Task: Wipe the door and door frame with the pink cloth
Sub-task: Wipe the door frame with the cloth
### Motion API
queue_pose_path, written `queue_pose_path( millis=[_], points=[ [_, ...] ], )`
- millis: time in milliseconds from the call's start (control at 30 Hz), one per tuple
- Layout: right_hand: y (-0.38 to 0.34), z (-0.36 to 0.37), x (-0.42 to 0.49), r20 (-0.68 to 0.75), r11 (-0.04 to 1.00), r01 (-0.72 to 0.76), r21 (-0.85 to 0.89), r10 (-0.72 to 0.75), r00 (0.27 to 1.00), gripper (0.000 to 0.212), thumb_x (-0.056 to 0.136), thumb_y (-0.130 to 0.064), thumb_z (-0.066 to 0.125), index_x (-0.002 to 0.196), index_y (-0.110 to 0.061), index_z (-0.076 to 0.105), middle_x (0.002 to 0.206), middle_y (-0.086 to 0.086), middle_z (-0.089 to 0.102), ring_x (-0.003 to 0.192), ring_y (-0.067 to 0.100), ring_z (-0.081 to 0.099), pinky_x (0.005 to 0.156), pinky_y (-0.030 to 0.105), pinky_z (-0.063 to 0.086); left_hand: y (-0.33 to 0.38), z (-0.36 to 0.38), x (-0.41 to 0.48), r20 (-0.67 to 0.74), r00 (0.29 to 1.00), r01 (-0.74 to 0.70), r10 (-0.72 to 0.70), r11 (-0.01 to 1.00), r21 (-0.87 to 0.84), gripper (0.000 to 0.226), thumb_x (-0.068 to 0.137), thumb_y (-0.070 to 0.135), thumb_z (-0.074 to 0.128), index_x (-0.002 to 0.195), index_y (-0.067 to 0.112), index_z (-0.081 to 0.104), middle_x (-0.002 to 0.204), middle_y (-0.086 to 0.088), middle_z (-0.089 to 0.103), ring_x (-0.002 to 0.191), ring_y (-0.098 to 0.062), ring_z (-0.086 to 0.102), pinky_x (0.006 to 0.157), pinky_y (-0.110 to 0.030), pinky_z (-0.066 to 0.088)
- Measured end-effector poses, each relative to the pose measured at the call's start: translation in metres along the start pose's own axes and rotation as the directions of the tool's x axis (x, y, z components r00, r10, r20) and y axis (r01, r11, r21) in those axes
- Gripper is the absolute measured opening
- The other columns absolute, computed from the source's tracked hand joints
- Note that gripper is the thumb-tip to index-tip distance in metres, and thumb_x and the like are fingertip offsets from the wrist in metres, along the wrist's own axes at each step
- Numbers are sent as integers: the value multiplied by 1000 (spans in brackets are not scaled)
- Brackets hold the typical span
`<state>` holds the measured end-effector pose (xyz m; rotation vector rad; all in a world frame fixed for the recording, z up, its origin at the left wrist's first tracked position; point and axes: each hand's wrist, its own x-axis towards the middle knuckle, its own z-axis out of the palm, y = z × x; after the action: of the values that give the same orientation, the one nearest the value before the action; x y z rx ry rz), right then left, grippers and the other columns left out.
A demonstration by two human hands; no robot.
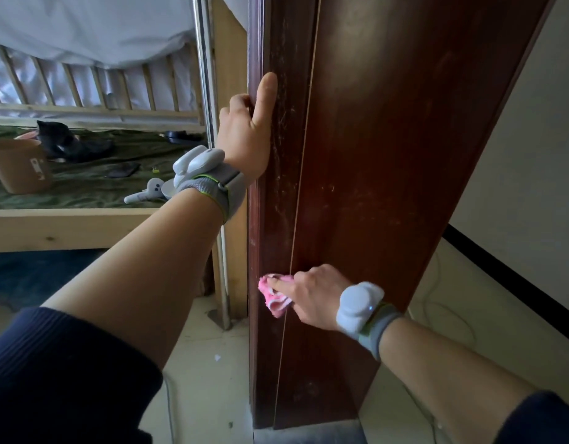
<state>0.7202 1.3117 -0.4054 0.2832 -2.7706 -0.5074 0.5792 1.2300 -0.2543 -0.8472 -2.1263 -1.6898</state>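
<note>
**A:** How many hands are at the door frame [389,139]?
**B:** Two. The left hand [248,136] is high on the frame and the right hand [312,296] is lower on it.
**A:** Wrist bands?
**B:** Two as well: the left wrist band [209,177] and the right wrist band [361,310].
**A:** Cloths?
**B:** One pink cloth [275,293], against the frame.
**A:** And left of the frame?
**B:** One wooden bed [68,225], one brown box [20,165] and one white controller [148,192].

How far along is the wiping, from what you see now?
Done: can't tell; no stretch looks plainly clean. In hand: right hand presses the pink cloth low on the door, left hand gripping its edge. Left: pale marks streak the wood above the cloth.
</note>
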Motion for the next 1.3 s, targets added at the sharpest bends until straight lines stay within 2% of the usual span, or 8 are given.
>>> queue_pose_path(
  millis=[133,233,433,667,833,1000,1200,1300],
  points=[
    [26,-47,16,-478,985,-149,90,174,861,40,70,-19,56,108,-23,70,56,5,56,36,30,53,34,28,41,2,0,-2,-20,1000,23,-22,1000,16,68,94,65,25,112,8,56,104,-7,54,89,-21,47,81,-30,32],
    [36,-65,25,-608,958,-245,150,284,741,46,72,-27,58,117,-26,65,59,6,57,39,31,54,36,31,45,4,0,-4,-24,999,31,-31,999,17,65,94,65,25,113,12,55,112,-10,56,94,-21,48,83,-29,31],
    [7,1,9,-418,974,-189,123,223,881,70,53,-27,88,119,-20,65,56,5,53,33,27,47,32,27,40,0,2,-2,-36,999,5,-5,1000,18,64,91,69,23,103,16,57,106,-7,59,92,-20,53,79,-29,33],
    [-11,31,-15,-256,983,-24,183,71,964,34,69,-23,57,99,-29,72,47,0,51,31,23,47,34,21,31,3,3,-7,-52,998,38,-39,999,-8,52,93,66,27,107,23,53,110,0,57,95,-13,51,81,-25,32],
    [-17,50,-20,-27,999,44,22,-43,999,41,47,-23,84,86,-27,73,46,0,49,28,17,43,38,17,24,4,5,-8,-74,996,48,-50,998,-33,49,93,65,28,103,24,54,108,0,58,92,-12,52,80,-25,33],
    [-4,11,9,-261,998,-62,14,63,963,30,58,-26,81,88,-24,73,52,2,52,30,22,47,35,19,30,5,4,-9,-64,997,38,-39,999,-16,47,94,63,28,101,23,52,108,-1,57,92,-13,50,79,-26,31],
    [31,-75,29,-585,897,-229,379,424,691,40,73,-29,63,112,-23,67,71,8,60,53,35,59,45,33,49,5,2,-9,-58,998,40,-41,999,-16,51,95,63,28,105,20,55,108,-2,57,97,-16,49,81,-26,30],
    [24,-62,25,-547,922,-290,256,386,743,34,74,-23,60,107,-19,69,67,10,55,42,34,52,34,32,43,5,2,-9,-48,998,38,-39,999,-15,53,95,62,28,111,18,55,110,-2,56,97,-15,46,83,-25,29]
  ],
)
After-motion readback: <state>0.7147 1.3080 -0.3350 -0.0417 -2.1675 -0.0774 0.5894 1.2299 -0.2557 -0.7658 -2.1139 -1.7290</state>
